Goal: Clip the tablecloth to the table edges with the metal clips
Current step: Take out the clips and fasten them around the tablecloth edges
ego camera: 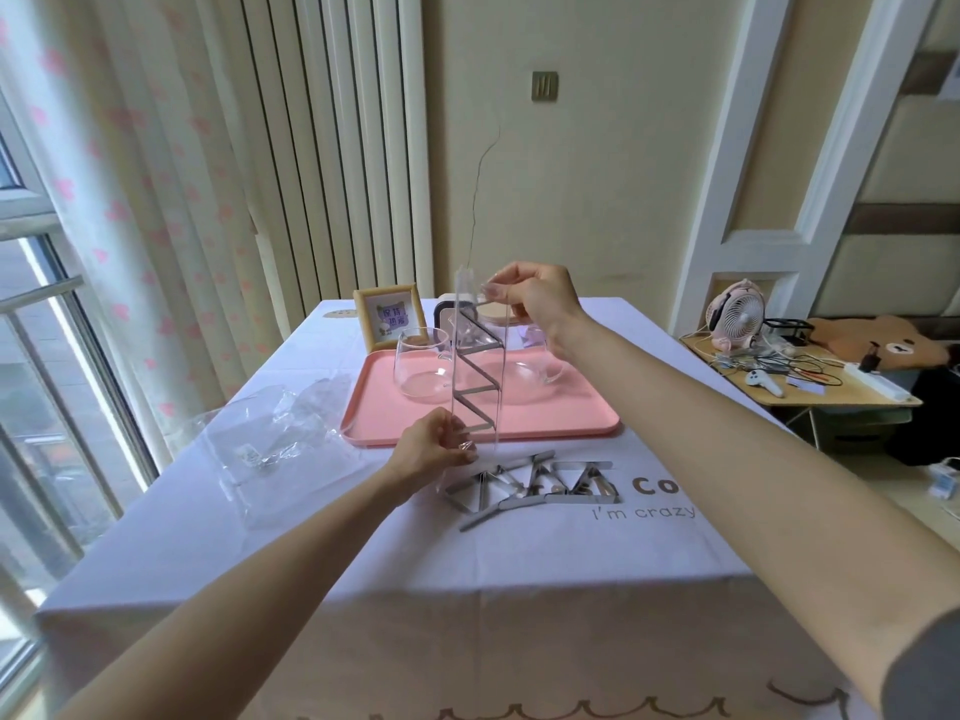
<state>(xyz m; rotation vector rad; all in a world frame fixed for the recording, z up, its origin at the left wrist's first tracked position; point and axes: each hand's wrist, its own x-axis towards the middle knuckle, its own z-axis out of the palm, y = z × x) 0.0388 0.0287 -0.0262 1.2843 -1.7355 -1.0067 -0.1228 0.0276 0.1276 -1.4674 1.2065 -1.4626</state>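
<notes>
Crowding pink tray [519, 426]: loose clips [535, 485].

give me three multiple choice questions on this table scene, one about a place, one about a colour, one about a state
1. Where do the loose metal clips lie?
A. on the tablecloth in front of the tray
B. inside the tray
C. on the side desk

2. What colour is the tray?
A. blue
B. pink
C. green

3. How is the clear sleeve of clips held?
A. flat on the table
B. upright between both hands
C. by one hand only

Answers:
1. A, the clips sit in a pile on the tablecloth, nearer the person than the tray.
2. B, its rim and floor are pink.
3. B, the left hand pinches the bottom and the right hand the top.
</notes>
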